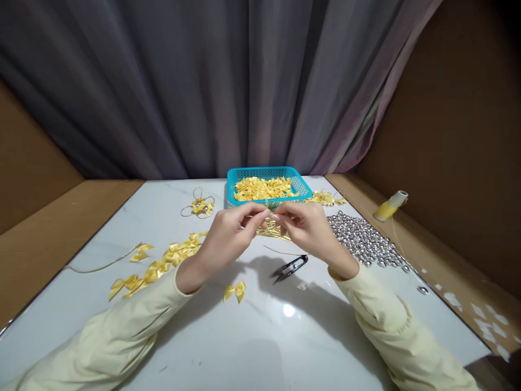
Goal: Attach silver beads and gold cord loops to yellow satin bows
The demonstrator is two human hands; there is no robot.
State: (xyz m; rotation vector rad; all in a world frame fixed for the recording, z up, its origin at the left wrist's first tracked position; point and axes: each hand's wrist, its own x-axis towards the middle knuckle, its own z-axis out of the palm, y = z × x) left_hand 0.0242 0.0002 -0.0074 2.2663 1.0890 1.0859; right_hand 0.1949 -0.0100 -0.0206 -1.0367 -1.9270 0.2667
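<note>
My left hand [228, 233] and my right hand [311, 228] are raised above the white table [252, 336], fingertips meeting in a pinch in front of the blue basket [268, 176]. Both pinch something thin and small, possibly a gold thread; I cannot make it out. A bundle of gold threads [273, 232] lies on the table just beneath the fingers. One yellow ribbon bow [235, 291] lies below my left wrist. Black thread snips [292, 267] lie below my right hand.
The blue basket holds several yellow bows. A string of yellow bows [160, 263] runs along the left. Silver bells [362, 239] are heaped on the right. A yellow thread spool [391, 206] lies on the wooden ledge. A grey curtain hangs behind.
</note>
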